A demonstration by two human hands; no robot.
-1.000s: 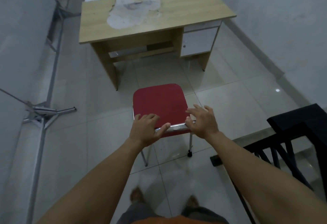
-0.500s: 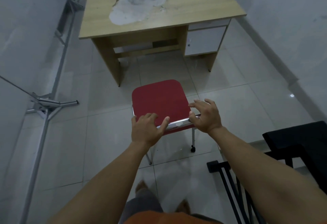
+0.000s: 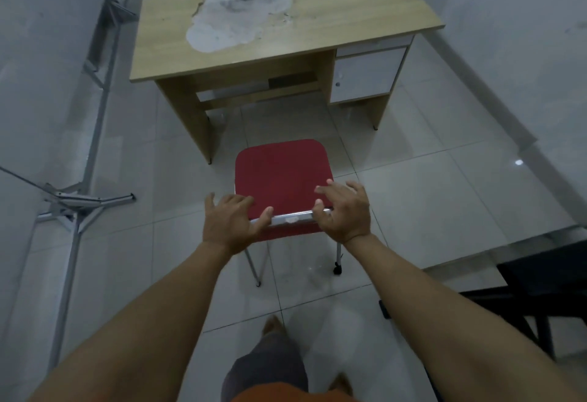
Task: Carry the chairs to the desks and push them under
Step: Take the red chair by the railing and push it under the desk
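Our left hand (image 3: 233, 225) and right hand (image 3: 346, 212) rest, fingers splayed and loose, on the back rail (image 3: 292, 218) of the red chair (image 3: 282, 172), which stands on the tiles (image 3: 413, 195) just short of the desk (image 3: 333, 13).

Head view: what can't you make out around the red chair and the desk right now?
All in the head view:
- Red padded chair: front legs hidden under its seat.
- Left hand: fingertips hidden behind its knuckles, so grip on the chrome backrest bar unclear.
- Light wooden desk: far end cut off by top edge.
- Black furniture: cut off by right edge; type unclear.
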